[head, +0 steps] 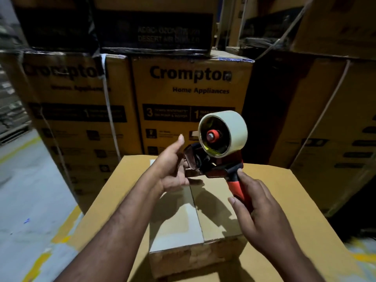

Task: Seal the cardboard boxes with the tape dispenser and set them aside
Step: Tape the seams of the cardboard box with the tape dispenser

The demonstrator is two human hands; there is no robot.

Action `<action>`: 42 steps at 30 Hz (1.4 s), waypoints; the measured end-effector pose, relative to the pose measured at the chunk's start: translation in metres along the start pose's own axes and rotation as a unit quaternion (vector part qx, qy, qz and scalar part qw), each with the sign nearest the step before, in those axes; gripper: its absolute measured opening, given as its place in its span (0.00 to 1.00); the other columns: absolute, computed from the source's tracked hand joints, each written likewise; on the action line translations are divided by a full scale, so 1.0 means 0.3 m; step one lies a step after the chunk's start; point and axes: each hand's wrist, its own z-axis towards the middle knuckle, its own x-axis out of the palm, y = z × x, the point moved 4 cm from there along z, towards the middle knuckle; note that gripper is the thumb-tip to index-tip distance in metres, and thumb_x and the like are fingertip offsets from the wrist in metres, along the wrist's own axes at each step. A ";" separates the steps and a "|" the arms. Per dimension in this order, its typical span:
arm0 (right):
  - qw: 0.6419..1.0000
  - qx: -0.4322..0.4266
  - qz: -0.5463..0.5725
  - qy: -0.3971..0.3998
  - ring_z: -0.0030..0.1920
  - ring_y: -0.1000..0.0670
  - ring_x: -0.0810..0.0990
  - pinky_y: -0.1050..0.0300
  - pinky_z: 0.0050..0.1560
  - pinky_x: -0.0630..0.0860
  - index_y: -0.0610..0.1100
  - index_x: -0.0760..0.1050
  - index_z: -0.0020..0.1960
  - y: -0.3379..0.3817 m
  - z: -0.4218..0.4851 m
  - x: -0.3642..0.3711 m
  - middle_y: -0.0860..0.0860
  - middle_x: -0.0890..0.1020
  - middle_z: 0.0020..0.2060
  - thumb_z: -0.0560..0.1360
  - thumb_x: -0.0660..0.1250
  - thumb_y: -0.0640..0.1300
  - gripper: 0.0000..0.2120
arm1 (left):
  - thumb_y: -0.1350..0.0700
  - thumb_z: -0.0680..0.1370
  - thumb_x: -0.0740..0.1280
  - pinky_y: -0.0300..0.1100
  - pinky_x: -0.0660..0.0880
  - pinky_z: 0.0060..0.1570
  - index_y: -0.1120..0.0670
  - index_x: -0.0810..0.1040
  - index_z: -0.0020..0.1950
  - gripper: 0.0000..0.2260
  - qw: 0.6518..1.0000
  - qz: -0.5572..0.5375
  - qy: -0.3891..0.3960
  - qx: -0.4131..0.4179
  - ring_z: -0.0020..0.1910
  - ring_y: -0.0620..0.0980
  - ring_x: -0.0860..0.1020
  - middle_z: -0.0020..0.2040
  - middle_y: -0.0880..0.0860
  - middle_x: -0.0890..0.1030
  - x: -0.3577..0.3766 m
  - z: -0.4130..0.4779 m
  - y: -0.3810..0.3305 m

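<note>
A small cardboard box with its two top flaps closed sits on a larger flat carton. Above its far end I hold a red and black tape dispenser carrying a pale tape roll. My right hand grips the dispenser's red handle. My left hand is at the dispenser's front end, thumb up, fingers curled at the tape's loose end near the blade; whether they pinch the tape is hidden.
Stacked yellow Crompton cartons stand close behind the work carton, more of them to the left and at the right. Grey floor with yellow lines lies at the left.
</note>
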 end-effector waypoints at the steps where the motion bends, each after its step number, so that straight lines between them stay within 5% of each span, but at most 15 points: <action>1: 1.000 0.002 0.007 -0.001 0.54 0.58 0.69 0.62 0.48 0.73 0.57 0.57 0.79 0.000 0.005 -0.001 0.59 0.69 0.64 0.79 0.66 0.53 0.32 | 0.32 0.79 0.60 0.69 0.71 0.66 0.58 0.77 0.68 0.32 1.000 -0.002 -0.003 -0.010 0.66 0.68 0.76 0.66 0.67 0.78 -0.019 -0.007 0.011; 4: 1.000 0.020 0.023 0.001 0.56 0.58 0.69 0.62 0.49 0.72 0.57 0.58 0.79 0.008 0.017 0.001 0.61 0.68 0.62 0.79 0.67 0.52 0.32 | 0.46 0.80 0.65 0.64 0.77 0.61 0.63 0.75 0.69 0.24 0.999 -0.023 0.017 -0.032 0.70 0.69 0.73 0.67 0.69 0.76 -0.060 -0.015 0.017; 9: 0.998 0.040 0.037 -0.012 0.57 0.53 0.73 0.57 0.49 0.73 0.54 0.62 0.78 0.051 0.056 0.014 0.59 0.70 0.62 0.76 0.66 0.54 0.32 | 0.53 0.81 0.63 0.56 0.80 0.50 0.62 0.76 0.57 0.13 0.990 0.053 0.049 -0.119 0.48 0.69 0.84 0.57 0.74 0.79 -0.112 -0.005 -0.047; 13: 0.997 0.052 0.052 -0.017 0.58 0.51 0.73 0.56 0.50 0.73 0.54 0.63 0.77 0.083 0.079 0.038 0.59 0.70 0.61 0.72 0.63 0.58 0.34 | 0.60 0.84 0.60 0.44 0.84 0.33 0.66 0.75 0.55 0.09 0.986 0.071 0.041 -0.147 0.32 0.55 0.84 0.40 0.65 0.81 -0.162 0.038 -0.084; 18: 0.996 0.066 0.060 -0.032 0.57 0.54 0.74 0.57 0.49 0.76 0.59 0.63 0.76 0.100 0.090 0.078 0.68 0.69 0.60 0.71 0.64 0.59 0.33 | 0.67 0.83 0.58 0.36 0.78 0.27 0.60 0.73 0.53 0.05 0.976 0.158 0.046 -0.143 0.30 0.48 0.78 0.35 0.58 0.77 -0.219 0.133 -0.133; 21: 0.995 0.067 0.060 -0.043 0.56 0.62 0.74 0.62 0.45 0.76 0.66 0.62 0.73 0.088 0.093 0.107 0.80 0.65 0.58 0.72 0.65 0.59 0.30 | 0.67 0.83 0.60 0.40 0.81 0.30 0.59 0.74 0.52 0.06 0.959 0.236 0.048 -0.148 0.32 0.51 0.81 0.37 0.60 0.81 -0.233 0.173 -0.166; 25: 0.996 0.072 0.036 -0.049 0.55 0.60 0.75 0.59 0.43 0.78 0.64 0.62 0.74 0.050 0.112 0.140 0.72 0.69 0.58 0.73 0.65 0.59 0.30 | 0.69 0.82 0.61 0.56 0.83 0.46 0.62 0.77 0.56 0.08 0.936 0.324 0.062 -0.126 0.51 0.63 0.84 0.54 0.70 0.81 -0.230 0.237 -0.245; 28: 0.996 0.077 0.004 -0.040 0.52 0.56 0.74 0.59 0.42 0.78 0.60 0.62 0.75 0.035 0.144 0.181 0.63 0.71 0.57 0.75 0.67 0.55 0.31 | 0.70 0.81 0.62 0.47 0.84 0.42 0.67 0.81 0.58 0.10 0.918 0.386 0.036 -0.089 0.47 0.59 0.84 0.55 0.69 0.82 -0.219 0.294 -0.306; 32: 0.996 0.078 -0.022 -0.033 0.48 0.60 0.71 0.64 0.36 0.74 0.62 0.61 0.74 0.060 0.156 0.272 0.67 0.66 0.54 0.75 0.73 0.51 0.32 | 0.69 0.78 0.69 0.48 0.84 0.44 0.63 0.84 0.51 0.06 0.865 0.499 -0.042 -0.024 0.43 0.54 0.85 0.48 0.63 0.85 -0.212 0.357 -0.331; 36: 0.994 0.104 0.007 -0.025 0.48 0.59 0.71 0.66 0.36 0.69 0.64 0.63 0.71 0.069 0.154 0.347 0.67 0.66 0.53 0.76 0.71 0.49 0.29 | 0.64 0.80 0.69 0.44 0.83 0.35 0.61 0.81 0.55 0.05 0.804 0.583 -0.109 0.040 0.38 0.51 0.86 0.48 0.59 0.85 -0.196 0.424 -0.314; 39: 0.990 0.130 0.030 -0.043 0.50 0.54 0.77 0.58 0.37 0.73 0.57 0.70 0.71 0.040 0.146 0.364 0.63 0.71 0.54 0.75 0.72 0.45 0.26 | 0.65 0.79 0.70 0.45 0.84 0.41 0.60 0.80 0.55 0.06 0.765 0.622 -0.145 0.084 0.42 0.50 0.84 0.50 0.58 0.84 -0.208 0.467 -0.339; 42: 0.989 0.121 0.021 -0.078 0.45 0.57 0.76 0.64 0.32 0.71 0.59 0.71 0.67 0.047 0.114 0.360 0.62 0.73 0.51 0.72 0.70 0.45 0.25 | 0.64 0.74 0.76 0.47 0.83 0.50 0.60 0.82 0.55 0.11 0.750 0.649 -0.120 0.048 0.51 0.52 0.83 0.51 0.57 0.84 -0.227 0.491 -0.335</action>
